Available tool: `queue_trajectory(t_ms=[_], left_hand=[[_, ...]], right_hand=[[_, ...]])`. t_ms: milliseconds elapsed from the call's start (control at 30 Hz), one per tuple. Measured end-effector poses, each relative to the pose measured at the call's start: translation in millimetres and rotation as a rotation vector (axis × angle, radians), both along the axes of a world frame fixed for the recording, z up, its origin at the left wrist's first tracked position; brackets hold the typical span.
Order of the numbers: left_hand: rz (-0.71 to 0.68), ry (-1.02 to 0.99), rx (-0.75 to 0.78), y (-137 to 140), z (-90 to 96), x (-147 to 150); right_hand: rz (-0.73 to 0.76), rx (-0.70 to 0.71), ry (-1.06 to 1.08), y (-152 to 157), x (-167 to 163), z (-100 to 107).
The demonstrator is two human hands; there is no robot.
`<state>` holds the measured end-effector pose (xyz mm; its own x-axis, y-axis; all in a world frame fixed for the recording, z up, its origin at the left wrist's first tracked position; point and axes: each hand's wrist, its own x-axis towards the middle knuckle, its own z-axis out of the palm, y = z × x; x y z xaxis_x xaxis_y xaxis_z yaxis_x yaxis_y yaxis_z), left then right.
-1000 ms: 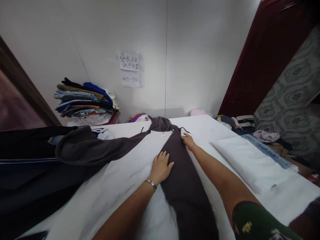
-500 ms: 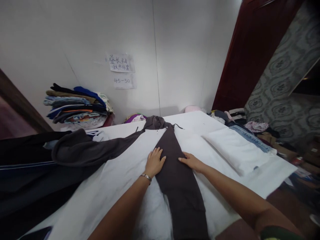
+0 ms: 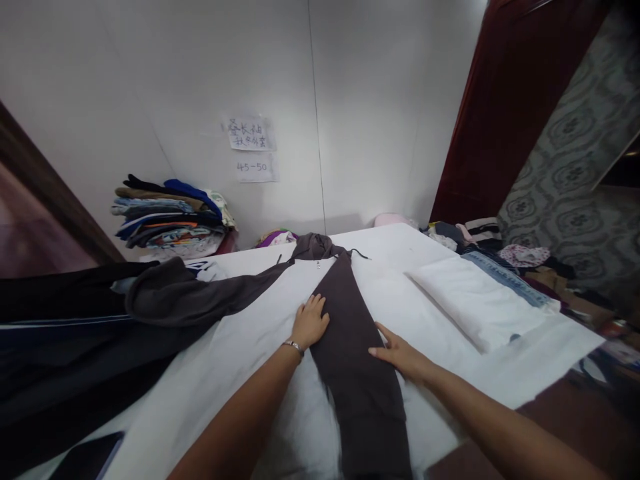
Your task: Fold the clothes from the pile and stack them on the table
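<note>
A hooded jacket (image 3: pixel 260 347) with a white body and dark brown-grey hood and sleeves is spread on the white table. One dark sleeve (image 3: pixel 355 360) runs down over the white body towards me; the other sleeve (image 3: pixel 200 293) stretches out left. My left hand (image 3: pixel 309 320) lies flat on the near sleeve's left edge, fingers spread. At that sleeve's right edge is my right hand (image 3: pixel 397 353), its thumb touching the dark cloth and its index finger stretched along the edge; its other fingers are partly hidden. The hood (image 3: pixel 314 246) lies at the far end with its drawstrings out.
A tall stack of folded clothes (image 3: pixel 173 213) stands at the back left against the wall. Dark clothing (image 3: pixel 75 373) covers the table's left side. A folded white item (image 3: pixel 465 300) lies to the right, beside blue denim (image 3: pixel 505 277). A dark flat object (image 3: pixel 90 459) is at lower left.
My right hand has moved down along the sleeve's right edge, towards me. The left hand stays at about the same place on the sleeve. The view has shifted slightly.
</note>
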<state>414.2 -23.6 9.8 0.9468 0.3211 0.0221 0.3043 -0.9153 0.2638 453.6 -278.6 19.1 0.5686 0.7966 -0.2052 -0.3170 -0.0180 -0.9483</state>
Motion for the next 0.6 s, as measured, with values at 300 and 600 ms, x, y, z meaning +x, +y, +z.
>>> queue_trajectory(t_ms=[300, 600], left_hand=[[-0.015, -0.044, -0.014, 0.0, -5.4, -4.5], [-0.04, -0.047, -0.049, -1.6, -4.5, -6.4]], right_hand=[[0.071, -0.62, -0.831, -39.7, -13.2, -0.7], [0.319, -0.455, -1.463, -15.1, -59.2, 11.0]])
